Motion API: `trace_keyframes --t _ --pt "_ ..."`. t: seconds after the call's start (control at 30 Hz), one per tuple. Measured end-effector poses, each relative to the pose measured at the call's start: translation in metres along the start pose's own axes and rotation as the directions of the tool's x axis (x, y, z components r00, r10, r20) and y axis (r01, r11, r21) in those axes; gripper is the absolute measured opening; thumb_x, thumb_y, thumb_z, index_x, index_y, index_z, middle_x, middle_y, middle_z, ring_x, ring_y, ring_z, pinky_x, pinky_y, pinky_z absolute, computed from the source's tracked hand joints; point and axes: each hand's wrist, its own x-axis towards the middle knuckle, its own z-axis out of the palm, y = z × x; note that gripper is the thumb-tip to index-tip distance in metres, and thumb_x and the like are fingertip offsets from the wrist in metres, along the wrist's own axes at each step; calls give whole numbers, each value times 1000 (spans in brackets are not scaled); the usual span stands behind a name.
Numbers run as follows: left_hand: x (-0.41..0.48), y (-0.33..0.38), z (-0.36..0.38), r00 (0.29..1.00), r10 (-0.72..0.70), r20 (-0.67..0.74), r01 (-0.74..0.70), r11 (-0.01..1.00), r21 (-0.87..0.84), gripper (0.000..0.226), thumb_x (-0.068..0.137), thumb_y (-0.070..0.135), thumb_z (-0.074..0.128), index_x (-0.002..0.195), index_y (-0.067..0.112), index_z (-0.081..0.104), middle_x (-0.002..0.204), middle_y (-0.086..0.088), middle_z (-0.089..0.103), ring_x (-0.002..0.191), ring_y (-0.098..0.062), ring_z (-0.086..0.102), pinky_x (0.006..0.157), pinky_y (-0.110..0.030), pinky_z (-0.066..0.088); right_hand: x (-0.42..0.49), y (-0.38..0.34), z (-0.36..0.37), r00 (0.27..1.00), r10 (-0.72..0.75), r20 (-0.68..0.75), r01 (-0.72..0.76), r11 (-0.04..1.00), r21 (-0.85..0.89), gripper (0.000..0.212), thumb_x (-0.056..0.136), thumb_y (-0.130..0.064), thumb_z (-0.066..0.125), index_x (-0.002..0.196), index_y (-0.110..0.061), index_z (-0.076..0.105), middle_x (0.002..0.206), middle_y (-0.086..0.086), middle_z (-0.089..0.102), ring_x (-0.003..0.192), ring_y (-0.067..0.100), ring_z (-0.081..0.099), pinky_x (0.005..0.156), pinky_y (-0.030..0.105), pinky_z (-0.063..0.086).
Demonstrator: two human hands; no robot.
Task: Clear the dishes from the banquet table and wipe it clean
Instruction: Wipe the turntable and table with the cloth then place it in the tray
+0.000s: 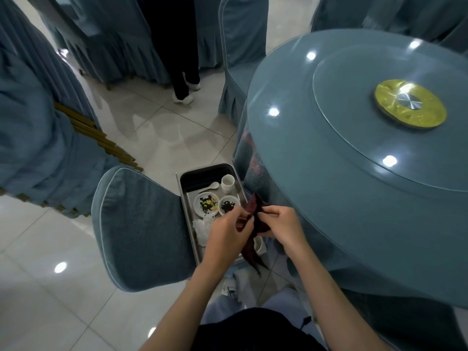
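A dark red cloth (254,211) hangs between my hands above a metal tray (187,198). My left hand (228,234) pinches its left side and my right hand (281,225) grips its right side. The tray sits on a blue-covered chair (141,229) and holds two white plates with food scraps (206,204), a white cup (228,183), a white spoon (210,186) and crumpled clear plastic (202,228). The round banquet table (316,198) with its glass turntable (354,110) stands to the right, with no dishes on it.
Blue-covered chairs (240,34) ring the table, and more draped furniture (38,135) stands at left. A person's legs in dark trousers (184,79) are on the tiled floor (164,127) at the back. My own legs and shoe (229,287) are below.
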Motion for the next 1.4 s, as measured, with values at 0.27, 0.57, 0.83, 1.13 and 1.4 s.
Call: trace_keyframes --t 0.27,0.57,0.83,1.13,1.4 --pt "-2 -9 0 989 145 32 -149 973 174 10 97 26 68 98 15 67 87 4 69 74 -14 64 65 -39 56 -1 2 5 999 -19 -39 20 999 30 18 96 -5 69 112 -10 75 92 5 78 80 16 78 70 31 64" --pt "-1 -13 -3 980 200 -1 -196 960 201 26 100 26 67 123 14 73 103 0 76 90 -13 68 79 -36 58 -6 -6 16 999 41 17 -43 990 137 37 104 -6 56 141 -2 57 102 7 73 87 13 73 63 19 59" --pt "4 -22 -12 977 211 29 -212 959 189 30 91 19 80 120 14 76 106 -1 77 94 -15 70 83 -38 60 -3 -7 15 971 143 193 -204 916 346 32 107 -18 49 117 2 71 109 23 75 93 30 71 95 44 56" --pt "9 -27 -46 997 82 5 -82 985 150 19 103 19 62 119 23 71 99 9 74 88 -7 69 76 -37 60 8 11 -13 961 -265 -83 235 935 -264 16 98 -15 64 105 -27 72 115 -7 69 107 3 63 83 11 44" --pt "7 -25 -74 989 131 71 -140 981 137 20 101 20 66 117 30 72 96 15 72 86 -4 68 75 -34 59 14 31 -16 911 -261 320 398 758 -517 35 92 -7 65 110 -37 71 154 -6 39 143 13 33 115 34 28"
